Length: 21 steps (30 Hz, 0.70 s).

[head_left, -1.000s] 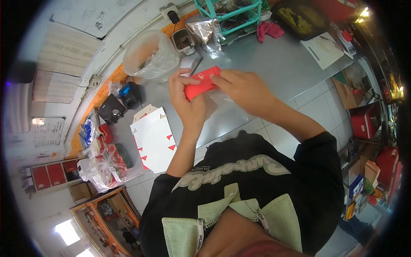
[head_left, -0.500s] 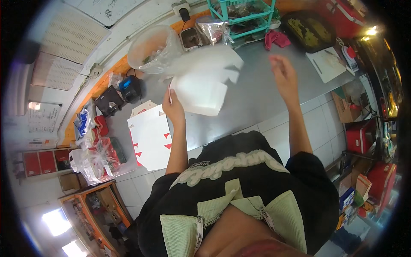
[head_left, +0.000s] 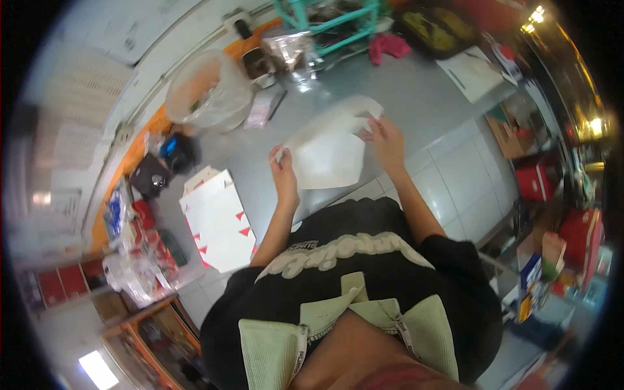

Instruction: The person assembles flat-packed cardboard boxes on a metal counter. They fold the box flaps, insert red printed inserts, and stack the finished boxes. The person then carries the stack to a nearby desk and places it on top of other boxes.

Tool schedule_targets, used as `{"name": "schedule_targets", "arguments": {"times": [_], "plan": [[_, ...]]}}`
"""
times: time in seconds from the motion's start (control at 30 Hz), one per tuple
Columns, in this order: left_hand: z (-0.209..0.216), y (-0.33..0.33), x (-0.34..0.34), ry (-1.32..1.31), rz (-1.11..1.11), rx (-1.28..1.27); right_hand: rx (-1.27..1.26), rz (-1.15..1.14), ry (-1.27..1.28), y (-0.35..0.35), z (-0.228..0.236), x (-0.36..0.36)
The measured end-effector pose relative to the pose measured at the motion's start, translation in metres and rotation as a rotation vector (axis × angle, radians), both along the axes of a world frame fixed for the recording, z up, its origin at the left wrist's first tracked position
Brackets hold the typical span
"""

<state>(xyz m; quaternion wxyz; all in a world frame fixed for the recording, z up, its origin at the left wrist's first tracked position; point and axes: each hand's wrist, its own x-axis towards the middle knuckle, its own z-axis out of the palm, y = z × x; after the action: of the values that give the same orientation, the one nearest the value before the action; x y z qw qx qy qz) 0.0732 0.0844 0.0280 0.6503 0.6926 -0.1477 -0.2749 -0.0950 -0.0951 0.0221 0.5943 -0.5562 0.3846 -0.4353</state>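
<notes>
A white cardboard box blank (head_left: 330,155) with notched edges is held up in front of me, over the steel table. My left hand (head_left: 283,174) grips its left edge, fingers closed round the board. At its opposite side my right hand (head_left: 386,146) has its fingers on the flaps, pinching the notched edge. Left of my left forearm lies a stack of flat white box blanks (head_left: 218,224) with red tabs showing.
The steel table (head_left: 416,107) carries a clear plastic-lined bin (head_left: 208,91), a teal rack (head_left: 338,29), a pink cloth (head_left: 388,47), a white cutting board (head_left: 469,73) and a black tray (head_left: 435,29). A small black device (head_left: 177,151) stands at the left.
My right hand, apart from the board and raised before, has come down and left onto its right edge. The blank has shifted nearer to me. The whole view has turned somewhat.
</notes>
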Motion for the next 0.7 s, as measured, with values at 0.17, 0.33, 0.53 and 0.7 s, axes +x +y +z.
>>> {"name": "schedule_targets", "arguments": {"times": [0.17,0.33,0.53,0.7], "plan": [[-0.067,0.033,-0.013,-0.396,-0.09,0.086,-0.413,0.045,0.569,0.013,-0.064,-0.039],[-0.047,0.069,-0.039,-0.513,0.203,0.06,-0.073,0.254,0.286,0.063,-0.052,-0.011],[0.002,0.119,-0.047,-0.431,0.589,-0.016,-0.584,0.507,0.342,0.112,-0.067,0.068],[0.003,0.178,-0.033,-0.415,0.863,-0.085,-0.529,0.84,0.28,0.144,-0.047,0.142]]}}
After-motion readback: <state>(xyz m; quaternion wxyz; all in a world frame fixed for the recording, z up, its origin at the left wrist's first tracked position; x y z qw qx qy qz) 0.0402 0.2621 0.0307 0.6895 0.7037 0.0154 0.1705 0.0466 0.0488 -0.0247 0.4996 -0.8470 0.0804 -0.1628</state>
